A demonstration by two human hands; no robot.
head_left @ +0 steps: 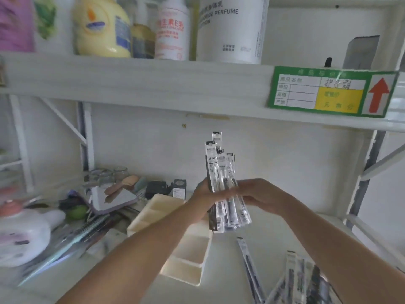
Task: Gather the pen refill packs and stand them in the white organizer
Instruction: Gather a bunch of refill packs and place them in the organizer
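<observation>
A bunch of several pen refill packs (221, 170), clear sleeves with black-and-white labels, stands upright in the air over the shelf. My left hand (202, 194) grips the bunch from the left and my right hand (260, 194) closes on it from the right. Just below and to the left sits the white organizer (186, 268), a long tray with several compartments, partly hidden by my left forearm. More refill packs (300, 273) lie loose on the shelf at the lower right, one thin pack (247, 257) apart from the rest.
Clutter fills the shelf's left side: a mirror (111, 198), notebooks (87, 233), a white bottle (22, 235), small jars, a black box (179, 188). The upper shelf (131, 84) carries lotion bottles and a green price tag (328, 93). Metal uprights stand at the right.
</observation>
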